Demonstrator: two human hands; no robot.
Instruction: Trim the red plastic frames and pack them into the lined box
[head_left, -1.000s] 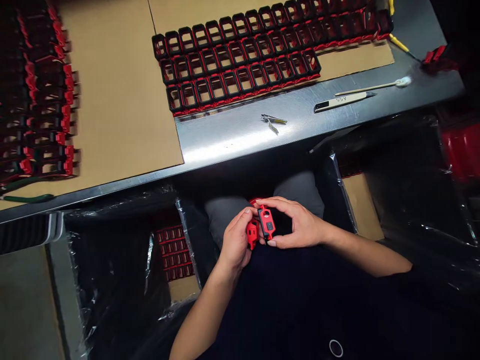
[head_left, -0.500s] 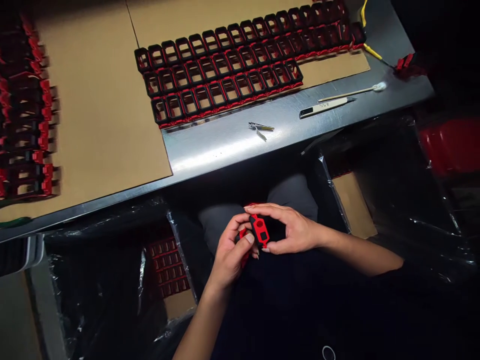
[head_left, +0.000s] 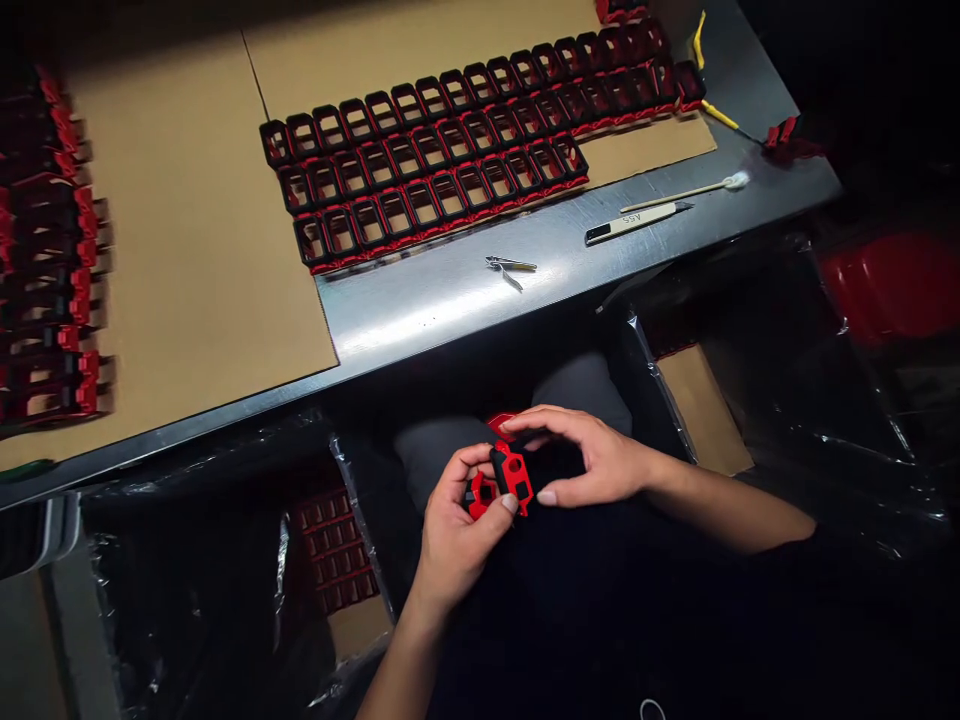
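Observation:
Over my lap, below the table edge, both hands grip a small red and black plastic part (head_left: 508,478). My left hand (head_left: 457,530) holds it from below with the thumb pressed on its front face. My right hand (head_left: 589,457) closes over its top and right side with fingers curled. A second red piece (head_left: 501,423) shows just behind the fingers. On the table, rows of matching black and red frames (head_left: 450,170) lie side by side on a cardboard sheet (head_left: 420,40).
More red and black frames (head_left: 52,250) lie at the left on cardboard (head_left: 187,250). On the bare metal table (head_left: 420,310) lie small nippers (head_left: 510,267), a craft knife (head_left: 634,220) and a swab stick (head_left: 686,190). Plastic-lined boxes (head_left: 337,550) with parts flank my knees.
The part has been turned in my fingers and lowered slightly; my left thumb now presses on its front. The view has drifted, so the table appears shifted left and down.

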